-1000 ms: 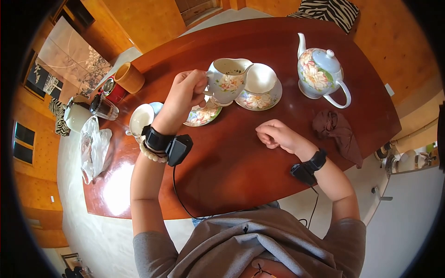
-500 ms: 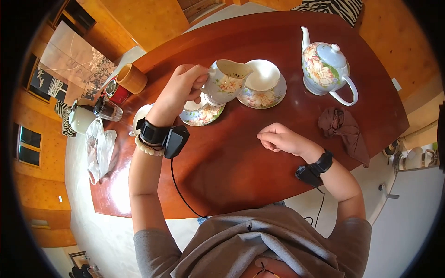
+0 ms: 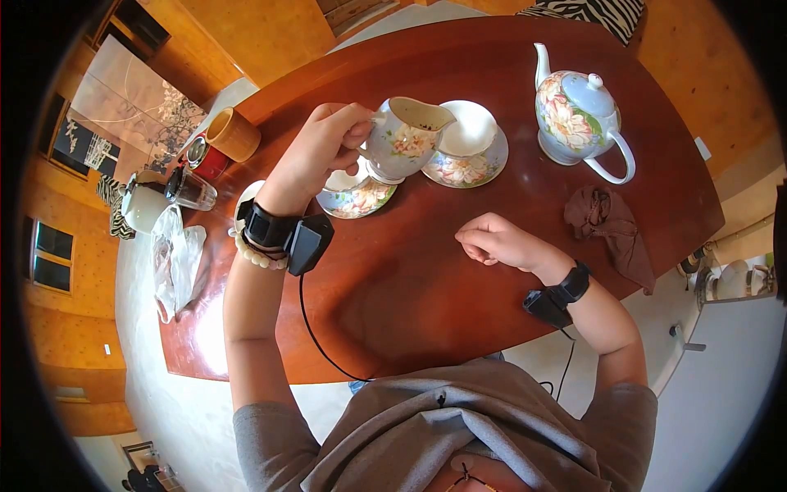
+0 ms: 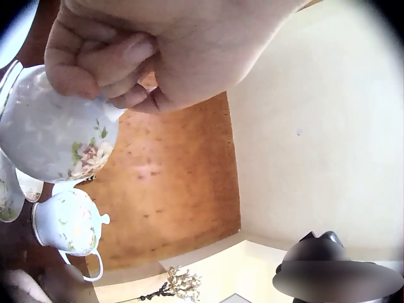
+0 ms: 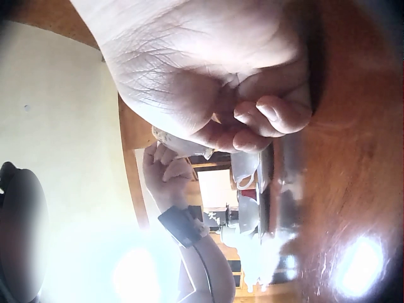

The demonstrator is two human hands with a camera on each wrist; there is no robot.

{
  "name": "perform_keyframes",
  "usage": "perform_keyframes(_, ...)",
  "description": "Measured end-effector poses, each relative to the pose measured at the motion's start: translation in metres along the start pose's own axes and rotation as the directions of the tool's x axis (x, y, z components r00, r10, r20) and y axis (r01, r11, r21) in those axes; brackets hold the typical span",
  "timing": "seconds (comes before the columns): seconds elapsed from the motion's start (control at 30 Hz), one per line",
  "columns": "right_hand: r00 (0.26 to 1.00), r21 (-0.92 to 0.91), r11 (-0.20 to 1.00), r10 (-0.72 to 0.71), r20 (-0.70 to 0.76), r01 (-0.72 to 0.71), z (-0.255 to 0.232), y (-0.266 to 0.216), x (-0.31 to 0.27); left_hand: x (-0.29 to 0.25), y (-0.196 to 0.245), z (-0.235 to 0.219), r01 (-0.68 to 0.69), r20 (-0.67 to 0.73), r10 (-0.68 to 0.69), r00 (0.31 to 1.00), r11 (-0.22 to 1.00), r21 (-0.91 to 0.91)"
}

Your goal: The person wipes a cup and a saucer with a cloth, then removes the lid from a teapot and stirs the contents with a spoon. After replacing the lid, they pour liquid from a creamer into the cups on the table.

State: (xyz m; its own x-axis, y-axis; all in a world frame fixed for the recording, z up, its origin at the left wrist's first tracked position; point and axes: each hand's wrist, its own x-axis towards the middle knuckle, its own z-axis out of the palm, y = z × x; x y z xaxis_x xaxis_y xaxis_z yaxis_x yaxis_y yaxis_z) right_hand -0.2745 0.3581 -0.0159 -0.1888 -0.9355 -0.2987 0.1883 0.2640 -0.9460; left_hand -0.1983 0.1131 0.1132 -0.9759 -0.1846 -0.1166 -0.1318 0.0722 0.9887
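My left hand point(image 3: 316, 156) grips the handle of a floral pitcher point(image 3: 402, 148), which has dark specks inside. The pitcher leans with its spout to the right, beside a white cup point(image 3: 469, 129) on a floral saucer point(image 3: 469, 170). Partly covered by the pitcher and hand is another cup on a saucer point(image 3: 361, 202). Curled fingers of the left hand point(image 4: 126, 57) show beside the pitcher point(image 4: 57, 129) in the left wrist view. My right hand point(image 3: 504, 242) lies loosely curled at the table, holding nothing; its palm side point(image 5: 208, 76) fills the top of the right wrist view.
A floral teapot point(image 3: 574, 115) stands at the right, with a crumpled brown cloth point(image 3: 611, 225) nearer. At the left are a wooden cup point(image 3: 234, 135), a red can point(image 3: 206, 160), a glass point(image 3: 193, 193), a plastic bag point(image 3: 176, 258) and a partly hidden cup point(image 3: 250, 195).
The pitcher has tipped further toward its spout in my left hand. The right hand keeps nearly the same place and pose. The head view has shifted slightly.
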Motion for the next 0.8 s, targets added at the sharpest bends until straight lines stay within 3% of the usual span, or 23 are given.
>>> perform_keyframes(0.8,1.000,0.038,0.999,-0.003,0.017,0.002,-0.001,0.000,0.000,0.006,-0.004,-0.001,0.010,0.041,-0.009,0.999,1.000,-0.019)
